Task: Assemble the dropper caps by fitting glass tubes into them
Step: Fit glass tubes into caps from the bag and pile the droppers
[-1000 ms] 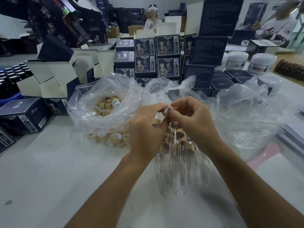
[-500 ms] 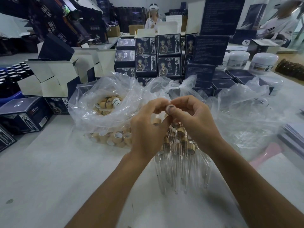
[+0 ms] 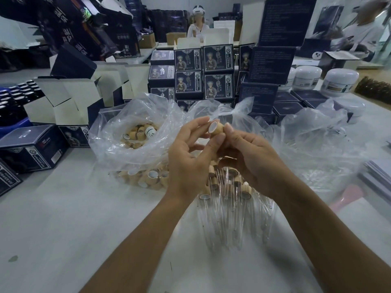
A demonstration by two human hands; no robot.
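Stacked dark boxes point(image 3: 218, 72), white jars point(image 3: 338, 81)

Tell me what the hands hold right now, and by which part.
A tan dropper cap, pinched by its sides between left hand and right hand, open end toward the camera. No tube visibly fitted.

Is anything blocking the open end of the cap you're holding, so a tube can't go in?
Nothing visible does. The cap is pinched between the left hand and right hand, fingers on its sides. Its white-lined mouth faces the camera, uncovered. No tube shows in it.

2 hands point(image 3: 220, 157), 1 cap point(image 3: 216, 128) held, 3 white jars point(image 3: 338, 81), 2 other people point(image 3: 197, 24).
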